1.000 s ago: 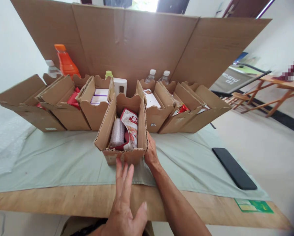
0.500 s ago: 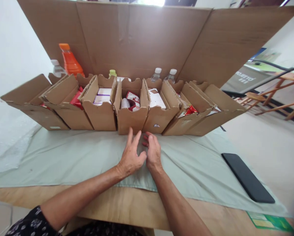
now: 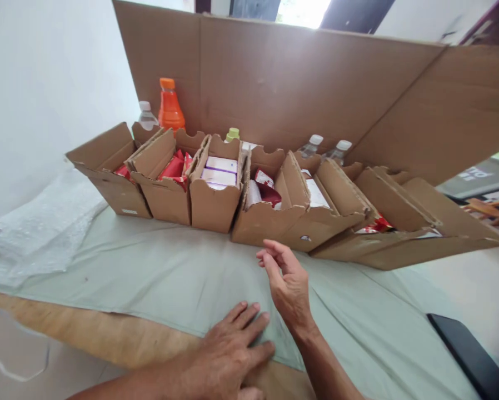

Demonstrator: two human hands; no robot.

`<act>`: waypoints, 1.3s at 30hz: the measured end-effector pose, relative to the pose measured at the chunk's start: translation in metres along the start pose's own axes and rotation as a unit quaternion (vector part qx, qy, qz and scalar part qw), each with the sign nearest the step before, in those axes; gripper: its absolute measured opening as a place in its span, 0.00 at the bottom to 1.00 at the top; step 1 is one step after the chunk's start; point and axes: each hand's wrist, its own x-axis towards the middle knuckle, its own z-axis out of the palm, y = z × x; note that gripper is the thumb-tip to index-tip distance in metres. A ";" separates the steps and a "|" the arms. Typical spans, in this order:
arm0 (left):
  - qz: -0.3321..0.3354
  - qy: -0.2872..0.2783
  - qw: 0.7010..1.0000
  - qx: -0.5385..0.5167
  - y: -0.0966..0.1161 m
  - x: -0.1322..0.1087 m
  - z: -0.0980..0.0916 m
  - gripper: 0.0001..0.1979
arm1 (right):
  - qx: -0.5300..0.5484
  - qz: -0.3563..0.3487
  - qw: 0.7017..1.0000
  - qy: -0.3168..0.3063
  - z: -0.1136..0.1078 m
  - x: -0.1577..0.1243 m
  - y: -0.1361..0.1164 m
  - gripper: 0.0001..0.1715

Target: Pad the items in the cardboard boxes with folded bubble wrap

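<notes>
I note the right hand (image 3: pixel 289 286) raised just short of the middle carton (image 3: pixel 261 222), fingers loosely curled, grasping nothing; the carton lies directly ahead of it in the row toward the desk's far edge, long axis running away from me. The left hand (image 3: pixel 233 353) rests flat and released on the green cloth (image 3: pixel 149 272) near the front edge, farther from the carton.

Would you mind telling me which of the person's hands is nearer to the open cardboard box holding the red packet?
The right hand is nearer, raised just in front of the open cardboard box. The left hand lies flat on the green cloth, farther back.
</notes>
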 end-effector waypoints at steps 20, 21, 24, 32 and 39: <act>-0.097 0.581 0.808 -0.014 -0.008 -0.070 -0.023 0.23 | -0.298 -0.177 0.927 -0.144 0.054 -0.017 -0.098 0.11; -0.119 0.593 0.797 -0.011 -0.010 -0.081 -0.025 0.26 | -0.278 -0.194 0.928 -0.156 0.037 -0.036 -0.099 0.11; -0.157 0.597 0.785 -0.050 -0.011 -0.103 -0.032 0.33 | -0.251 -0.225 0.929 -0.154 -0.026 -0.077 -0.098 0.10; -0.151 0.538 0.811 -0.170 0.004 -0.088 -0.028 0.41 | -0.184 -0.015 0.972 0.146 -0.132 -0.128 -0.048 0.32; -0.213 0.490 0.813 -0.233 0.010 -0.072 -0.015 0.36 | -0.230 -0.030 0.973 0.004 -0.102 -0.162 0.014 0.35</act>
